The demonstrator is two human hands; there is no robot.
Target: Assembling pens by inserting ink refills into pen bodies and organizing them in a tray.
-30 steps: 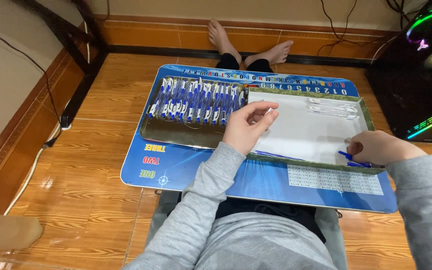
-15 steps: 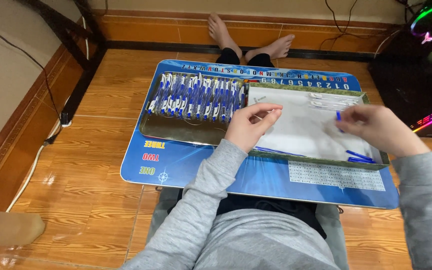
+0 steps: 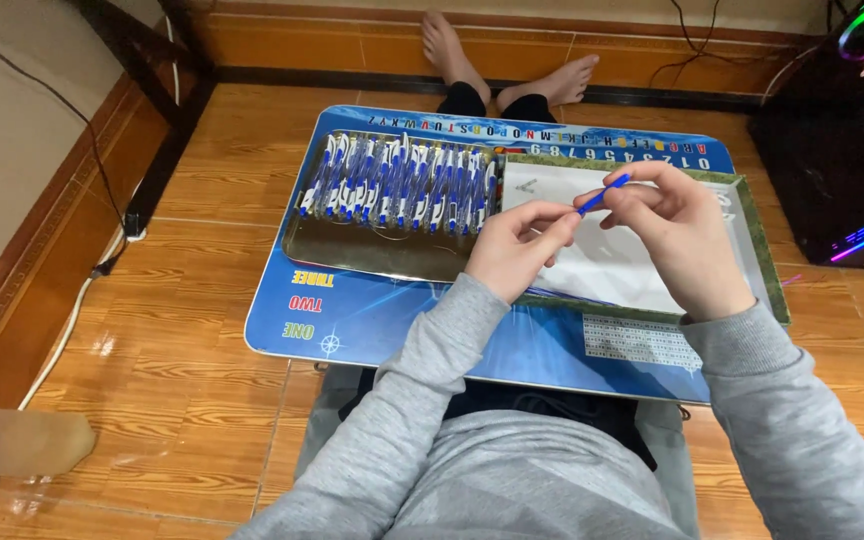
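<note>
Since a second ago my right hand (image 3: 677, 240) rose from the tray's lower right | both hands pinch blue pen part (image 3: 607, 190) at frame centre-right; left hand (image 3: 517, 255) | steady it, align ends squarely

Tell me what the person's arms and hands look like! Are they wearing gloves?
No gloves. The left hand and right hand are bare, with no rings or watch showing. Both arms wear long, soft light-grey sleeves ending in snug cuffs at the wrists.

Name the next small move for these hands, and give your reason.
Probably bring the right hand with its small blue pen part to the left hand, since the fingertips of both hands nearly meet above the white tray.
</note>
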